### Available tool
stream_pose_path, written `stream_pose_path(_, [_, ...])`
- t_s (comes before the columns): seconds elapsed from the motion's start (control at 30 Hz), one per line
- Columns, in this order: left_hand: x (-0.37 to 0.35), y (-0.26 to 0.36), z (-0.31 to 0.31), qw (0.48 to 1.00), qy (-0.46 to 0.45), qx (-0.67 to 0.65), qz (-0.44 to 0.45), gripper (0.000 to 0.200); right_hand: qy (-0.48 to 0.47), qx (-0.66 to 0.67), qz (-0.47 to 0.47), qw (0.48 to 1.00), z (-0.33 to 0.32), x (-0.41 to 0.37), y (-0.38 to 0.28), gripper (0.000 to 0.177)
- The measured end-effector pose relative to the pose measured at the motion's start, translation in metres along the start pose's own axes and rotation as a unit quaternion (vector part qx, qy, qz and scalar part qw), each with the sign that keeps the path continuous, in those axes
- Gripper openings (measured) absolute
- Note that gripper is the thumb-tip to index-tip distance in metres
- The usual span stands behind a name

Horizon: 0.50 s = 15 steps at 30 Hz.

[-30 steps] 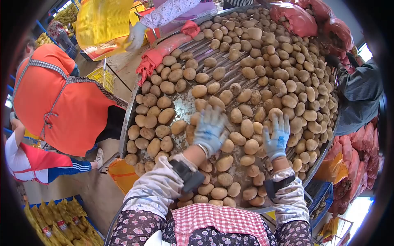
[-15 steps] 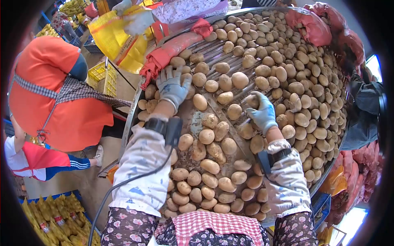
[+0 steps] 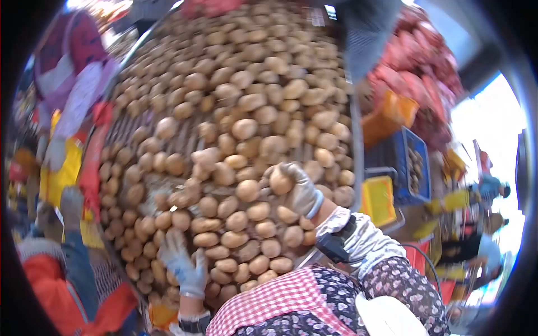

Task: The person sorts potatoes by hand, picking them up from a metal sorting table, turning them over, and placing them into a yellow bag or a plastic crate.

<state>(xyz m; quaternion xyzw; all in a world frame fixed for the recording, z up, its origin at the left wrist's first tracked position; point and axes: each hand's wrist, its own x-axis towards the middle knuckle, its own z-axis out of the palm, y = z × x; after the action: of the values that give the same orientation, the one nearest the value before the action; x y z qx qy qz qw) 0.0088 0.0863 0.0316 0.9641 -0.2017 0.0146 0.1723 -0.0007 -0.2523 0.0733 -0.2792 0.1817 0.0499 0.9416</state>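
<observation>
Many brown potatoes point(image 3: 247, 191) cover a slatted metal sorting table point(image 3: 120, 127). My right hand point(image 3: 304, 193), in a grey-white glove with a blue cuff, curls its fingers around a potato point(image 3: 281, 182) near the table's right side. At the lower left, my gloved left hand point(image 3: 184, 266) lies over the potatoes with its fingers spread, and nothing shows in its grip. Potatoes sit close around both hands. Motion blurs the picture somewhat.
Red cloth point(image 3: 94, 162) covers the left rim, where other people stand with a yellow mesh bag point(image 3: 60, 168). To the right are a blue crate point(image 3: 414, 168), a yellow crate point(image 3: 377, 200) and stacked red mesh sacks point(image 3: 412, 73). More people are at far right.
My view has swung to the right, bringing crates and sacks into sight. The left hand has come back from the red cloth toward my body. My right hand still grips a potato.
</observation>
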Motion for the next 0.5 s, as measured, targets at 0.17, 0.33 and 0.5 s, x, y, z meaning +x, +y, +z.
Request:
stream_pose_path(0.17, [-0.048, 0.010, 0.020, 0.994, -0.050, 0.083, -0.049, 0.073, 0.040, 0.000, 0.055, 0.998, -0.069, -0.099, -0.009, 0.037])
stream_pose_path(0.33, [-0.042, 0.013, 0.035, 0.991, -0.026, 0.103, -0.084, 0.065, 0.081, 0.029, 0.176, 0.981, -0.134, -0.197, 0.000, 0.042])
stream_pose_path(0.5, [-0.041, 0.014, 0.035, 0.997, 0.017, 0.059, -0.056, 0.065, 0.270, 0.123, -0.323, 0.899, -0.257, -0.298, -0.150, 0.032])
